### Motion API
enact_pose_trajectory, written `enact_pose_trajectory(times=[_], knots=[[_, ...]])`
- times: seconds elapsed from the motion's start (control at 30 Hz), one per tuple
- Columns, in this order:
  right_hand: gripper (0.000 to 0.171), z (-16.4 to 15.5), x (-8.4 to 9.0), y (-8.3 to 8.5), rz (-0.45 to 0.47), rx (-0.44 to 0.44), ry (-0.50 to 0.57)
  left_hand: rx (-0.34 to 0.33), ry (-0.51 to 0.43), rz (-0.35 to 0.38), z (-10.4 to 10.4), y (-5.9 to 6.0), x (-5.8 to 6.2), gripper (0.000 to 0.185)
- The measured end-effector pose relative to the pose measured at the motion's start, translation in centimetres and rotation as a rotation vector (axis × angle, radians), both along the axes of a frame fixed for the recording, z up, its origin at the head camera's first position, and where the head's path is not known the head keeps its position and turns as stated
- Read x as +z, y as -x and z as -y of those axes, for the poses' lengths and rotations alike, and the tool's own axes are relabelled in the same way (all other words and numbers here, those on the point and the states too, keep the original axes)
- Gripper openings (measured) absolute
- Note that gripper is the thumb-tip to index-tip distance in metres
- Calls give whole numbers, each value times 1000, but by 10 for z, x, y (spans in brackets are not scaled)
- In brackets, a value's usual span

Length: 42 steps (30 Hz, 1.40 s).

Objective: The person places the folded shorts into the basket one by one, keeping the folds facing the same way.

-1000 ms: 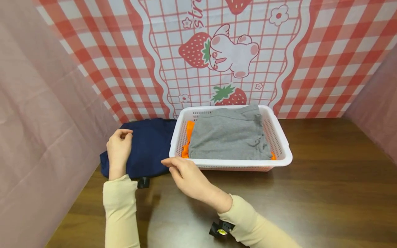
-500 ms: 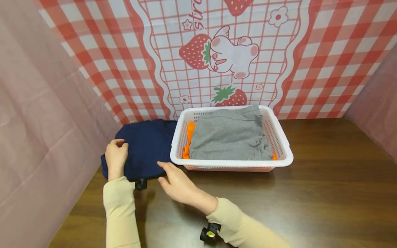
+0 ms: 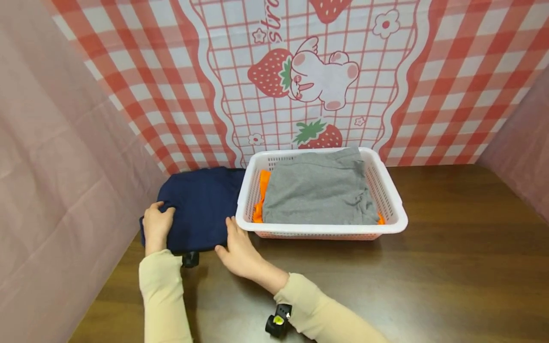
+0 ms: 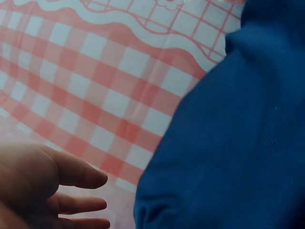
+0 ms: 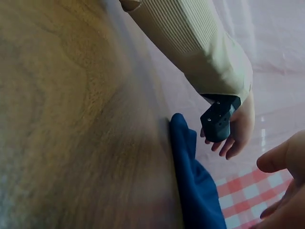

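As both hands, left hand (image 3: pixel 157 225) and right hand (image 3: pixel 238 247), fingers loose, flank the navy garment (image 3: pixel 198 206), its fold could slump toward 6 o'clock.

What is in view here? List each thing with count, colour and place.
navy cloth: 1, dark blue, folded on the table, left of the basket
basket: 1, white plastic, at the middle back of the table
grey cloth: 1, grey, folded on top inside the basket
orange cloth: 1, orange, under the grey cloth, showing at the basket's left and front right
table: 1, dark brown wood
backdrop: 1, red and white check with strawberries and a rabbit, behind the table
side drapes: 2, pink, left and right
wrist cameras: 2, black, one on each wrist
left hand: on the navy cloth's left edge
right hand: at the navy cloth's front right corner
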State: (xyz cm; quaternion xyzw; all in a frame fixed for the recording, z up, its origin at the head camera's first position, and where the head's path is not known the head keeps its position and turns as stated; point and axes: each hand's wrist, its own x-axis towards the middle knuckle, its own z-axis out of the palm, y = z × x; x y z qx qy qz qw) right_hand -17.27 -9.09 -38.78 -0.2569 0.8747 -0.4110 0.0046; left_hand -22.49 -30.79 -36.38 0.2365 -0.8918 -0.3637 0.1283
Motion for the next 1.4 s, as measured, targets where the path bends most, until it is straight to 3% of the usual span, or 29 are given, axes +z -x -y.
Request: enact_pose_trajectory(times=[0.27,0.47,0.67,0.77,0.97,1.2,1.3,1.4], knots=[[74,10,-4,11,35,-143,9,-28,6,141,6,3,-9,61],[74,13,-9,15,58,-187,39,-13,4,213,8,0,-13,67],[73,16,-14,20,108,-250,56,32,-70,238,8,-3,-18,77],[74,18,-15,23,140,-255,39,22,-69,258,8,-4,-20,80],[80,19,-19,21,145,-200,-99,-69,76,345,13,-8,-21,77],[77,17,-21,17,23,-161,-350,-111,108,261,22,-15,-22,78],[66,16,-22,15,-48,-180,-430,-167,149,284,27,-17,-21,68],[43,16,-21,14,-139,-202,-450,-232,179,323,35,-20,-19,61]])
